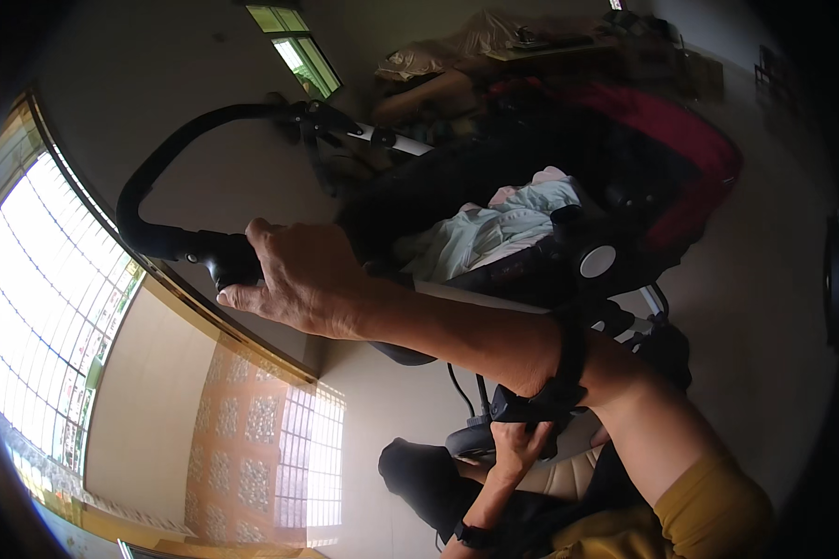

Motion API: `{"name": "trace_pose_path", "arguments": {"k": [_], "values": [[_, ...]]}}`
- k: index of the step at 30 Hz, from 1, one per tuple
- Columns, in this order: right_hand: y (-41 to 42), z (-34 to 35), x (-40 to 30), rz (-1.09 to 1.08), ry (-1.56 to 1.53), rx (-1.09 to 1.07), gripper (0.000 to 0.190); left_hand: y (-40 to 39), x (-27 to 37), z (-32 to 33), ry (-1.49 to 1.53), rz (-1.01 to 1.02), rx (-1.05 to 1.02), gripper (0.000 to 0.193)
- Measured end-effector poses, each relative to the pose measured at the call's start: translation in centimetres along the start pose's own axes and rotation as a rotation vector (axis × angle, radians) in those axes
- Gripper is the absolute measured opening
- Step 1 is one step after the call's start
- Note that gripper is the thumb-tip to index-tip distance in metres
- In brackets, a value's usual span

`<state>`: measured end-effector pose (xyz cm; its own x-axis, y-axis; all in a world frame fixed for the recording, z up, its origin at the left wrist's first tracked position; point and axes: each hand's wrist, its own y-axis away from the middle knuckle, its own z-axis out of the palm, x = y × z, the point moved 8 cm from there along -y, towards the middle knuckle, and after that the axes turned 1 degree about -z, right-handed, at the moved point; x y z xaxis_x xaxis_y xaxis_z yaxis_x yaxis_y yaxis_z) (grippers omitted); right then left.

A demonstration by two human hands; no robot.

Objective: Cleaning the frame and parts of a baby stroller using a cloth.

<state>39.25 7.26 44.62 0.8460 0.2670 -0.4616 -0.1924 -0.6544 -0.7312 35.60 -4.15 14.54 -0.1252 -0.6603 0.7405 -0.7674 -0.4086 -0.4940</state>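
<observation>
A baby stroller with a black seat (454, 175) stands tilted before me, its red canopy (643, 126) at the right. My right hand (307, 279) reaches across from the right and grips the lower end of its curved black handlebar (140, 202), at the joint. A black band (571, 353) crosses my right arm near the elbow, with a dark block (514, 405) at its lower end. Just under that block is my left hand (517, 447), fingers bent up against dark parts. Its grip is partly hidden. Crumpled pale green cloth (503, 227) lies in the seat.
My knee (419, 482) in dark trousers is beside a stroller wheel (470, 441). A beige padded seat (563, 475) shows beneath me. Barred windows (49, 293) and a yellow-edged doorway (252, 342) lie left. Covered furniture (454, 49) stands at the back.
</observation>
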Motion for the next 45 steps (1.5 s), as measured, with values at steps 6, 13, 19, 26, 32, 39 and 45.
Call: {"name": "trace_pose_path", "arguments": {"k": [6,13,19,26,32,39,45], "values": [[0.0,-0.6,0.4,0.025,-0.043,0.01,0.057,0.1,1.4,1.6,-0.028,0.084,-0.041,0.038],[0.0,0.5,0.0,-0.038,-0.004,0.048,0.056,0.2,0.7,0.9,-0.044,0.056,-0.025,0.037],[-0.3,0.4,0.4,-0.026,0.011,0.058,0.058,0.0,0.7,0.4,-0.06,0.062,-0.009,0.022],[-0.5,1.2,0.5,-0.041,-0.001,-0.007,0.061,-1.1,1.3,-4.3,-0.048,0.018,0.214,0.022],[-0.7,-0.8,2.5,0.049,-0.242,-0.183,0.063,-1.1,2.2,-5.7,0.184,-0.063,0.347,0.017],[2.8,-4.2,3.0,0.058,-0.126,-0.205,0.061,0.9,-0.4,-8.2,0.212,-0.096,0.487,0.011],[8.2,-4.8,5.2,0.208,-0.034,-0.256,0.057,0.0,0.0,-8.3,0.286,-0.081,0.474,0.011]]}}
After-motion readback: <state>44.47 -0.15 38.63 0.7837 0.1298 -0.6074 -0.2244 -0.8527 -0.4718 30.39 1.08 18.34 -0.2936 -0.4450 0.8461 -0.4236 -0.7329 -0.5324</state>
